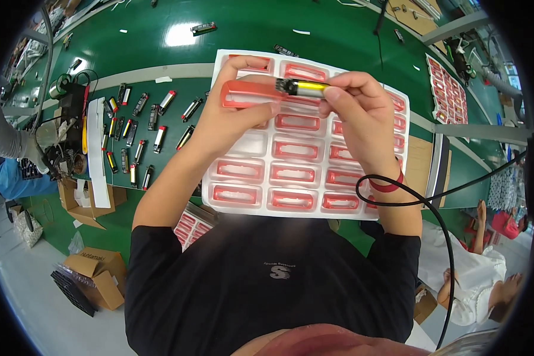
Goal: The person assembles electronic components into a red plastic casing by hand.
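My left hand (219, 127) is closed round a translucent red plastic shell (249, 94), held sideways above the tray. Pinched in my right hand (365, 115) is a slim battery assembly (307, 88) with a yellow-and-silver body and a dark end. That dark end meets the right end of the shell; whether it sits inside, I cannot tell. Beneath both hands lies a white blister tray (246, 144) with rows of pockets. Most visible pockets hold red shells like this one (292, 199); the pocket pointed at on the tray has none.
Several battery assemblies (160, 139) lie loose on the green table (243, 38) at left, beside a white strip (98, 154). A black cable (442, 222) loops past my right forearm. Another red-filled tray (448, 89) is far right. Cardboard boxes (110, 285) stand lower left; people are at both sides.
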